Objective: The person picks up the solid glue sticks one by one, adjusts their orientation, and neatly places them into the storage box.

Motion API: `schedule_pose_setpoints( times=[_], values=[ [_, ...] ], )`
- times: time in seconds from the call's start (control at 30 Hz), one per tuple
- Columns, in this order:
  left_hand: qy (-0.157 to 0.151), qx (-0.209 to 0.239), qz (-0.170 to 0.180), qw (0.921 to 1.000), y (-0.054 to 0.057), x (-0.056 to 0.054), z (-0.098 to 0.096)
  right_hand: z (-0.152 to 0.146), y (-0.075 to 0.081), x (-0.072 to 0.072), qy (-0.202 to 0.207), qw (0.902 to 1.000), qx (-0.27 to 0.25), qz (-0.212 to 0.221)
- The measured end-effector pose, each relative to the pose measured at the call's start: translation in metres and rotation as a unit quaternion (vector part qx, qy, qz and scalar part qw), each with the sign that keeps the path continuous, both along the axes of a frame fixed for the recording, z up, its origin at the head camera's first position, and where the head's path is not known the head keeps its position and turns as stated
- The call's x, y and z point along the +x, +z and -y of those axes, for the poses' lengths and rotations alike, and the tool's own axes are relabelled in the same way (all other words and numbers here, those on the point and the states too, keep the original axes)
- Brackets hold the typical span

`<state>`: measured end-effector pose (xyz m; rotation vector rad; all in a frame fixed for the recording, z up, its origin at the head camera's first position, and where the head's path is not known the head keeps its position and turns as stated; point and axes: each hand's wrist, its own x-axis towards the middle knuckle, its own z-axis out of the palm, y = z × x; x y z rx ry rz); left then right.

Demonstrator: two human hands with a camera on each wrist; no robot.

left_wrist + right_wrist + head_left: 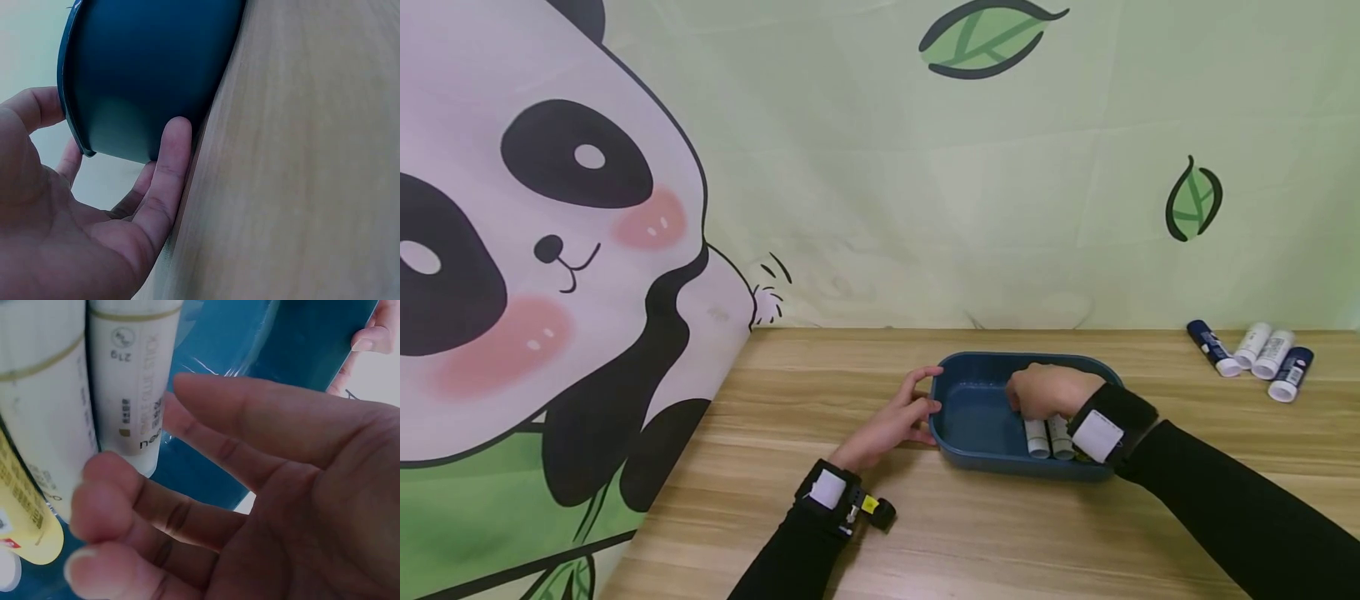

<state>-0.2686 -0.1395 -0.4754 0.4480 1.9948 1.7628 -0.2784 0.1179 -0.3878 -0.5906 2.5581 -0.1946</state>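
A dark blue rectangular bin [985, 467] sits on the wooden table. My left hand [887, 423] touches its left end; in the left wrist view, fingertips rest against the rim and outer wall [125, 75]. Inside the bin's right half is my right hand [1048, 392], over white glue sticks [1037, 438] lying side by side. In the right wrist view, the thumb and loosely bent fingers are beside a white glue stick [128, 381], without a visible firm grip. Another white glue stick [47, 412] and a yellow tube [28, 506] lie alongside it.
At the table's back right, beyond the bin, lie two dark blue tubes with white ends [1213, 347] and two white tubes [1273, 354]. A pale green backdrop [880, 208] with a panda print hangs behind the table's back edge.
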Motion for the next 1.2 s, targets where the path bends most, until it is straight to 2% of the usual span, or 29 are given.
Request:
schedule_pose_setpoints(
  times=[0.33, 0.57, 0.73, 0.93, 1.2],
  values=[
    [0.001, -0.004, 0.002, 1.0000, 0.000, 0.001, 0.000, -0.003, 0.000, 0.003, 0.006, 0.9996, -0.021, -0.018],
    [0.000, -0.005, 0.000, 1.0000, 0.001, 0.002, 0.000, -0.008, 0.006, 0.004, 0.014, 0.9987, -0.042, -0.026],
    [0.000, -0.003, 0.003, 1.0000, 0.001, 0.001, 0.000, -0.014, 0.010, 0.004, 0.024, 0.9965, -0.073, -0.035],
    [-0.002, -0.003, 0.005, 1.0000, 0.000, 0.000, 0.000, -0.025, 0.013, 0.003, 0.036, 0.9891, -0.130, -0.058],
    [0.000, -0.001, 0.002, 1.0000, 0.001, 0.001, 0.001, -0.036, 0.011, -0.004, 0.015, 0.9867, -0.137, -0.087]
  ],
)
